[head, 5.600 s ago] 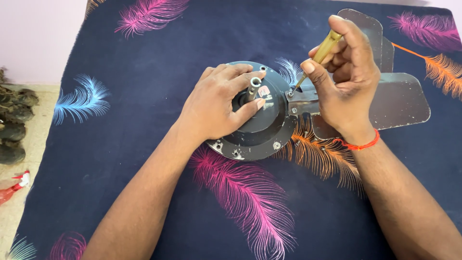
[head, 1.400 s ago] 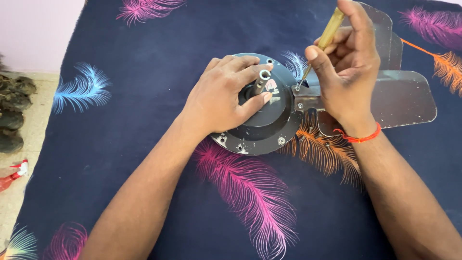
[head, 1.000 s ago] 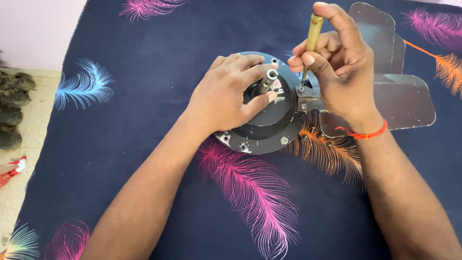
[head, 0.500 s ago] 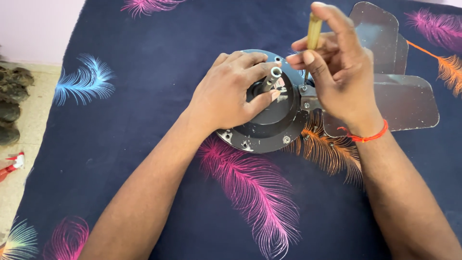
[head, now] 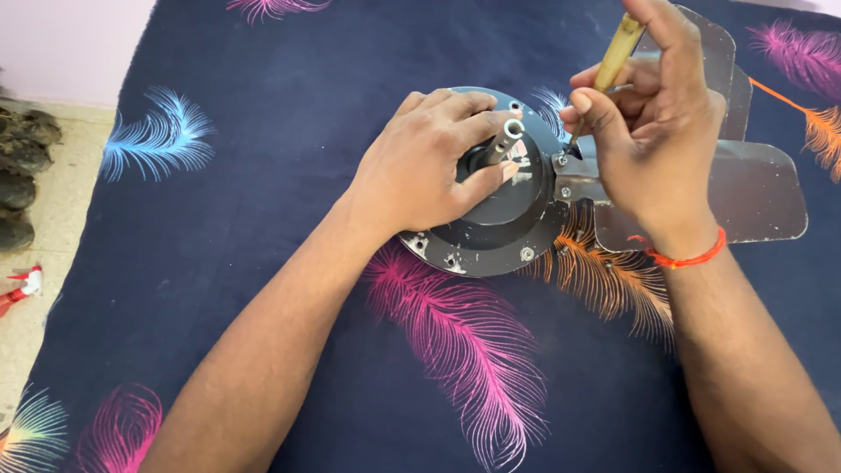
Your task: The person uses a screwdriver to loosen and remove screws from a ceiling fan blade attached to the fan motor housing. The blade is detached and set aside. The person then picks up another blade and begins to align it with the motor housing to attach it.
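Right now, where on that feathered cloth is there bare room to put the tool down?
The left part of the dark cloth, between the blue feather print and the left hand, lies bare. So does the stretch between the forearms. It is crowded around the round motor housing, the metal blades and the right hand with its screwdriver.

The round motor housing (head: pixel 491 219) lies on the cloth (head: pixel 263 219), with its shaft (head: pixel 506 140) standing up at the middle. The blades (head: pixel 745 188) lie stacked to its right, the bracket (head: pixel 574 175) touching its rim. The spray bottle (head: pixel 17 287) sits on the floor, far left.
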